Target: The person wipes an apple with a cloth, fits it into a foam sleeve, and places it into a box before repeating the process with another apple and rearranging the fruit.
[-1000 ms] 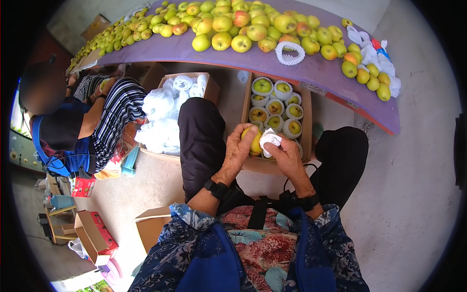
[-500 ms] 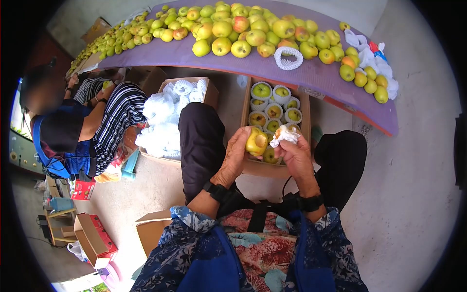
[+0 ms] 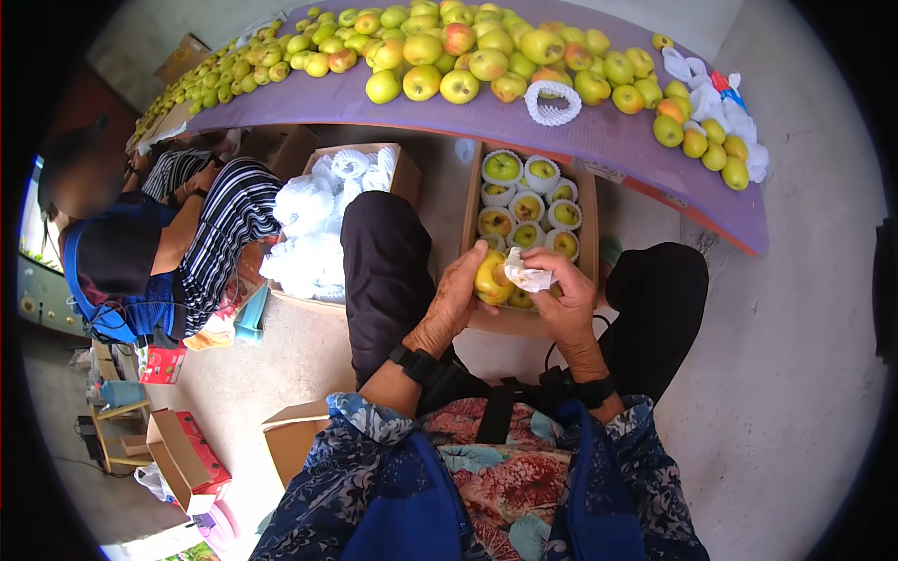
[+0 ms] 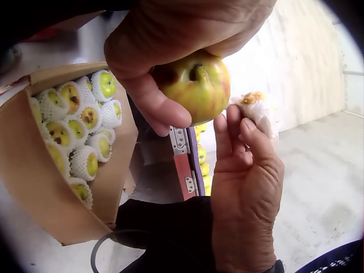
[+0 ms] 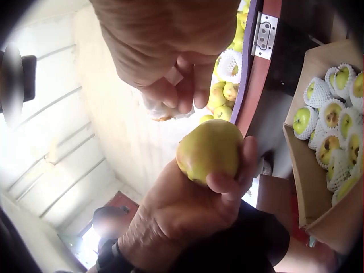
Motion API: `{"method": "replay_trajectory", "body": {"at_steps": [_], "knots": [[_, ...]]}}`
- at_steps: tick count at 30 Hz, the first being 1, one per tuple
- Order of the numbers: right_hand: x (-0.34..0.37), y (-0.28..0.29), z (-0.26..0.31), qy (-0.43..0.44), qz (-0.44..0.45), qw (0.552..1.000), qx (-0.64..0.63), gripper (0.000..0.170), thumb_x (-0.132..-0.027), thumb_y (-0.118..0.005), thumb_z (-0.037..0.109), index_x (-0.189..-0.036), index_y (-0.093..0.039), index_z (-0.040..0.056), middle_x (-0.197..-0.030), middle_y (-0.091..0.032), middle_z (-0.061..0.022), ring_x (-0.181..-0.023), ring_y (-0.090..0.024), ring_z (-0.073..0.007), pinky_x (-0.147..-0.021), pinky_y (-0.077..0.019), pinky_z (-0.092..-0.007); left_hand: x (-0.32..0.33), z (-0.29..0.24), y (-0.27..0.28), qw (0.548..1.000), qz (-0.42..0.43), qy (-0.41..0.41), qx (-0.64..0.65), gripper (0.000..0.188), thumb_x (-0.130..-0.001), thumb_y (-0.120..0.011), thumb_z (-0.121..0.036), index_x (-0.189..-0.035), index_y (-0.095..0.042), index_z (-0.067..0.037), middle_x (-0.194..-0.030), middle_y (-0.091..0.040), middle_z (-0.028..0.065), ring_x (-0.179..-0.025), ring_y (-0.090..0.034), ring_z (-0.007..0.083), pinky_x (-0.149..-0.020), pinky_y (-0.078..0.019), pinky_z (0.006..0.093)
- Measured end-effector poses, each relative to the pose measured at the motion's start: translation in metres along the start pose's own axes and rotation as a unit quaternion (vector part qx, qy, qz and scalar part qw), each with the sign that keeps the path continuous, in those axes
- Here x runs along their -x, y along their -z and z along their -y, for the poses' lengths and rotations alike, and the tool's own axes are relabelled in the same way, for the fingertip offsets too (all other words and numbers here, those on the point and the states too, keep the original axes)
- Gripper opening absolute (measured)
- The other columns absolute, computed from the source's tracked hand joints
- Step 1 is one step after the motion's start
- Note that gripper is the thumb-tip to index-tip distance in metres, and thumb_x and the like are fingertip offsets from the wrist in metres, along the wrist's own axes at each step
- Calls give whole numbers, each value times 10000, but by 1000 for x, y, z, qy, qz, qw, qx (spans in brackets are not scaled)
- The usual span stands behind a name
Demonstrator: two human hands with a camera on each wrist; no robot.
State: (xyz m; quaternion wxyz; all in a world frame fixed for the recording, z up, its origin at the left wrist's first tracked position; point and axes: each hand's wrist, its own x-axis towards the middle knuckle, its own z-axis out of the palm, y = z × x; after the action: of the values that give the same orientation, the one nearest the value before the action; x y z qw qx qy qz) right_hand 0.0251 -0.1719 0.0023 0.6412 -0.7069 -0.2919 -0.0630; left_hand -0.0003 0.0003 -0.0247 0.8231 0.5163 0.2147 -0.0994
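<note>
My left hand (image 3: 455,292) grips a yellow-green apple (image 3: 491,278) with a faint red blush, fingers curled round its side. In the left wrist view the apple (image 4: 200,85) shows its stem hollow and a dark patch partly behind a finger. My right hand (image 3: 569,299) pinches a crumpled white tissue (image 3: 527,272) right beside the apple. Brown-orange stains mark the tissue (image 4: 257,108) in the left wrist view. Below both hands stands a cardboard box (image 3: 475,203) of apples, each in a white foam net.
A purple-topped table (image 3: 309,114) ahead carries a long heap of loose apples (image 3: 458,86) and one foam net ring (image 3: 552,103). Left of my knee, another box holds white foam nets (image 3: 313,215). A person in striped trousers (image 3: 229,234) sits at the left.
The right hand and tissue drew away from the apple half a second ago, baring a brown spot, and are now back against it. The apple stays in the left hand.
</note>
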Motion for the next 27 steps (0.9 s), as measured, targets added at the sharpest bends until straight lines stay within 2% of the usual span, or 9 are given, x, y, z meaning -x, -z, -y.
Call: {"method": "replay_trajectory", "body": {"at_steps": [1,2,5,8,11,17,20,27], "knots": [[0,0,1,26,20,998,54,324,-715,-572,-96,-1018,-599,17,-1041,-644,-114,-998,-632,-234,-881,-488,-315,0,0,0,1000,2,-2,-4,519,-942,-470,-529,-1109,-578,-50,-930,-651,84,-771,-647,164,-475,-526,296],[0,-2,1,33,27,997,65,336,-687,-580,-96,-999,-601,28,-1042,-638,-137,-975,-627,-297,-862,-494,-342,0,1,0,1000,4,-4,-8,515,-943,-467,-528,-1095,-585,-51,-919,-653,82,-758,-645,160,-468,-520,290],[-4,-2,1,105,53,984,135,321,-666,-608,-91,-967,-595,20,-1024,-641,-141,-943,-619,-313,-822,-509,-367,-3,3,4,1000,2,-31,1,510,-949,-460,-520,-1064,-596,-42,-887,-654,80,-736,-647,164,-469,-521,283],[-6,-3,2,136,58,976,163,317,-641,-633,-84,-940,-589,13,-997,-646,-141,-928,-610,-321,-798,-514,-382,0,1,2,999,-8,-34,6,505,-955,-455,-508,-1044,-603,-34,-862,-654,80,-714,-648,167,-465,-518,275],[-3,-5,-1,128,65,974,173,359,-630,-651,-79,-972,-590,12,-993,-655,-144,-944,-613,-342,-824,-492,-403,0,3,3,999,-10,-38,2,495,-959,-452,-497,-1035,-603,-32,-856,-654,80,-707,-648,164,-465,-516,268],[-3,-11,4,132,60,972,185,340,-645,-664,-37,-975,-603,19,-946,-649,-131,-907,-605,-322,-787,-505,-389,3,4,7,997,7,-71,-3,475,-952,-465,-497,-1024,-602,-48,-863,-627,55,-698,-627,130,-475,-521,244],[-3,-12,-2,130,53,977,159,349,-663,-665,-13,-1007,-618,19,-943,-645,-136,-901,-602,-321,-785,-499,-397,3,2,6,998,9,-69,0,481,-964,-452,-485,-1031,-598,-32,-855,-647,73,-699,-641,156,-478,-514,260],[6,-11,-3,4,48,995,85,295,-728,-678,35,-1018,-631,9,-967,-625,-140,-900,-605,-302,-779,-488,-371,8,0,2,998,8,-66,-3,484,-961,-457,-491,-1062,-587,-36,-886,-643,71,-719,-638,150,-495,-520,258]]}}
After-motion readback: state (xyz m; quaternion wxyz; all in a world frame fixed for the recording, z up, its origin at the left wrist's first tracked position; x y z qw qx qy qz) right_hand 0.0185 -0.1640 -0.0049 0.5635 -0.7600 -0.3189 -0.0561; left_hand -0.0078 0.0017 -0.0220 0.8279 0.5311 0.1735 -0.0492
